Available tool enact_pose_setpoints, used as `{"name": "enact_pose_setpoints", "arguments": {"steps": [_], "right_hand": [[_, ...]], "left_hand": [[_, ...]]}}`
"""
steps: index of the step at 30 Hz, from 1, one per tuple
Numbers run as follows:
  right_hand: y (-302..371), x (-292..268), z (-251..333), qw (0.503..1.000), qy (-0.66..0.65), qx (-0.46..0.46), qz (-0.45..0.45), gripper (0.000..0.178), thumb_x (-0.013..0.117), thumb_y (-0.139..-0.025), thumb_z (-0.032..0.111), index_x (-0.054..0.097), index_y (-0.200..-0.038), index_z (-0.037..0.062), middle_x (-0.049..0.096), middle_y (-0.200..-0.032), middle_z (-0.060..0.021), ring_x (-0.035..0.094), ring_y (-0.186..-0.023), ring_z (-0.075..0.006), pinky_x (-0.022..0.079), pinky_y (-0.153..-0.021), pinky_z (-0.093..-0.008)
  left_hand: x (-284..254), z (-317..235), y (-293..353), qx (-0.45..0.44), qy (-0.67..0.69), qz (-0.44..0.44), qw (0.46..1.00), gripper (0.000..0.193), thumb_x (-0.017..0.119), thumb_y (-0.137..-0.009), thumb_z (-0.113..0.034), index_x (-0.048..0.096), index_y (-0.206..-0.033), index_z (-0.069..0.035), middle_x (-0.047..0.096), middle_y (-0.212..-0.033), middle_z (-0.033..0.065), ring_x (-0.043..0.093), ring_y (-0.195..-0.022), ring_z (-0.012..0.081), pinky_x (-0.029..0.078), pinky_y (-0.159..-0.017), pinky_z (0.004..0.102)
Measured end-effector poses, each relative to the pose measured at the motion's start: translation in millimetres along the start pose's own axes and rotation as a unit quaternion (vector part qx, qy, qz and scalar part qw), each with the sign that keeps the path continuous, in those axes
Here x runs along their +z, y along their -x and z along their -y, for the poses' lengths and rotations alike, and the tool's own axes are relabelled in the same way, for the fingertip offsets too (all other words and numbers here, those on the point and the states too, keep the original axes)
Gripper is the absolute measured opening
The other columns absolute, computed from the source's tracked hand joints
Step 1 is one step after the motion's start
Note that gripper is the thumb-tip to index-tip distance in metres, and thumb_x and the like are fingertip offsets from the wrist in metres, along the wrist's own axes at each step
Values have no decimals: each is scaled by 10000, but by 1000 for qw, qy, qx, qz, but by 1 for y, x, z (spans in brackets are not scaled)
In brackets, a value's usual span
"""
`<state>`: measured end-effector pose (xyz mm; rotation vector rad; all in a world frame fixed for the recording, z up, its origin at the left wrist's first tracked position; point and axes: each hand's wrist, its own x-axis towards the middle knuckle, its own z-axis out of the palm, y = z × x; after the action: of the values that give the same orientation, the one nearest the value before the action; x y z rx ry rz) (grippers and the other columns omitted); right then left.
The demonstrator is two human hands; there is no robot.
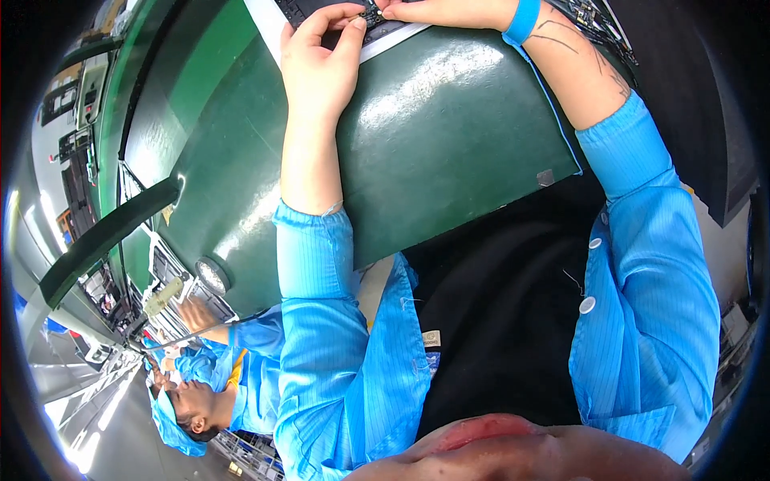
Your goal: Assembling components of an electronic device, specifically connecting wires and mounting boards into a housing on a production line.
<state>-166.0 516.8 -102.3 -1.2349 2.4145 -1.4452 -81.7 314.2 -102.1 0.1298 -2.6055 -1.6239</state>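
At the top of the view both hands meet over a white-edged tray (393,42) with a dark inside. Thumb and forefinger of my left hand (325,56) pinch a small dark electronic part (371,14), which looks like a little circuit board. From the other side my right hand (441,11) holds the same part with its thumb; its other fingers are cut off by the upper edge. A blue wrist strap (523,22) with a thin blue cord (553,108) is around my right wrist. Fine detail of the part is too small to tell.
Beneath my forearms lies a glossy green tabletop (457,160). More dark parts (597,28) sit at the upper right. A dark curved bar (112,240) and a round lamp-like object (212,275) are at the left. A co-worker in blue (257,385) works at lower left.
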Motion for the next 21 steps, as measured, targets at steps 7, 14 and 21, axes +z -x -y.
{"name": "enact_pose_setpoints", "arguments": {"steps": [7,14,21], "right_hand": [[7,-10,-2,1000,16,1,4,139,763,-824,111,771,-918,9,735,-836,-177,726,-770,-281,572,-726,-370],[11,-19,-11,999,32,-11,13,165,750,-821,187,768,-886,36,719,-825,-170,715,-794,-329,566,-737,-411],[10,-10,-26,996,73,-43,2,239,743,-853,346,792,-909,119,756,-829,-43,730,-833,-237,563,-791,-365]], "left_hand": [[10,-17,2,-25,-10,9,1000,173,699,-919,-17,700,-1092,-26,714,-998,74,668,-924,164,530,-856,294],[15,35,-12,44,-50,-17,998,200,782,-906,-188,784,-1094,-120,725,-980,32,671,-913,138,521,-941,330],[9,17,-8,85,-40,9,996,171,720,-968,-120,751,-1122,-53,690,-993,35,633,-904,105,506,-893,263]]}}
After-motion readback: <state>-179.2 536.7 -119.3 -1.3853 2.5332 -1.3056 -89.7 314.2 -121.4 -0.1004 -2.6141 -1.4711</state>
